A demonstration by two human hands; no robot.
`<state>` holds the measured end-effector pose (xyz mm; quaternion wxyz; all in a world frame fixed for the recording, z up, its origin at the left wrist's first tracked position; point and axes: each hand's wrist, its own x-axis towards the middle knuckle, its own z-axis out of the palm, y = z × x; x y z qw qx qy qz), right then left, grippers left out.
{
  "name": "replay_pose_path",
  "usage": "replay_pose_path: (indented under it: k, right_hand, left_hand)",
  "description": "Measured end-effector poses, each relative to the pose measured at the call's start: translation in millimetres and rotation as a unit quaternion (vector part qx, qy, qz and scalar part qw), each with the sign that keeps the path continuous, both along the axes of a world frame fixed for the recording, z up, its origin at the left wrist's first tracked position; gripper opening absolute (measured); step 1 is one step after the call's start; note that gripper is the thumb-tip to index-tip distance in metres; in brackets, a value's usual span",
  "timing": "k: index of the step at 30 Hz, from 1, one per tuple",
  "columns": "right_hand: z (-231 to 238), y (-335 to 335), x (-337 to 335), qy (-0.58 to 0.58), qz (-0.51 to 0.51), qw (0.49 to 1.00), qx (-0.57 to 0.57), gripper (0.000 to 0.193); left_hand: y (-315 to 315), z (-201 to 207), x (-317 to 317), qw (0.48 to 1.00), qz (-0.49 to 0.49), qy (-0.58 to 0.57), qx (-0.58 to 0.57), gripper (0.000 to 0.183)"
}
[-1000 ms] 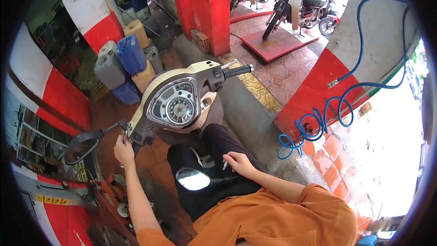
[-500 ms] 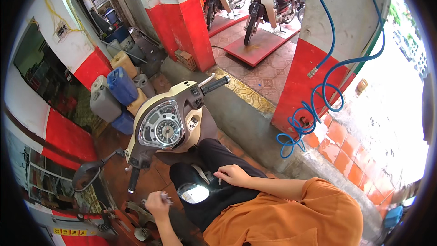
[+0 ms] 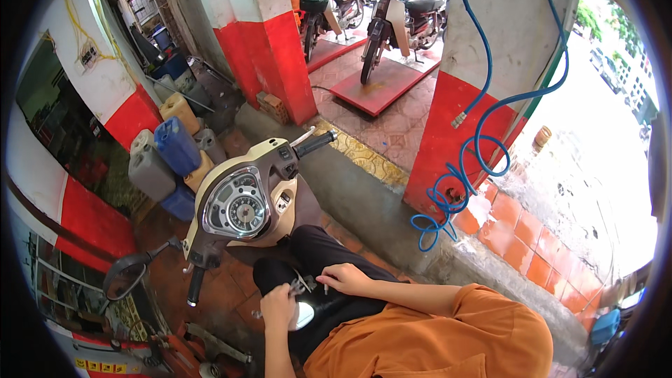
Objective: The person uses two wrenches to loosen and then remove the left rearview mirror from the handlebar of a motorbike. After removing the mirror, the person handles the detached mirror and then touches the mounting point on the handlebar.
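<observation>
My left hand (image 3: 279, 304) is closed round a grey metal tool (image 3: 298, 285), whose exact kind I cannot make out. Beside it, the fingers of my right hand (image 3: 347, 279) pinch a small silver piece (image 3: 325, 289) that looks like a bolt. Across my lap lies a bright round mirror (image 3: 304, 315), partly hidden by my left hand. Just ahead stands a cream and brown scooter, its handlebar cover (image 3: 273, 157) turned to the left and its chrome-rimmed dial panel (image 3: 239, 204) facing up.
A black side mirror (image 3: 126, 274) juts out at the scooter's left grip. Plastic jerrycans (image 3: 176, 145) are grouped beyond it. Blue coiled air hose (image 3: 483, 161) hangs by the red and white pillar at right. A motorbike (image 3: 392, 24) stands on a red platform (image 3: 381, 91) farther back.
My left hand has moved right and up over my lap, bringing the metal tool close to my right hand. The view has shifted slightly. My right hand keeps its pinch.
</observation>
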<state>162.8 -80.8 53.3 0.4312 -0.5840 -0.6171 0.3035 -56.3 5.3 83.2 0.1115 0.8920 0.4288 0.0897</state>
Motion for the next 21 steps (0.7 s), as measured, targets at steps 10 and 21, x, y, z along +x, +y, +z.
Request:
replay_pose_path:
  k: [10, 21]
  right_hand:
    - [19.2, -9.6, -11.7, 0.013, 0.070, 0.997, -0.026, 0.032]
    - [21.5, -5.5, -12.4, 0.050, 0.017, 0.999, 0.009, 0.020]
  left_hand:
    - [-97.1, 18.8, -25.9, 0.995, 0.098, 0.001, 0.008, 0.014]
    - [-21.6, 61.6, -38.6, 0.988, 0.069, -0.135, 0.038, 0.011]
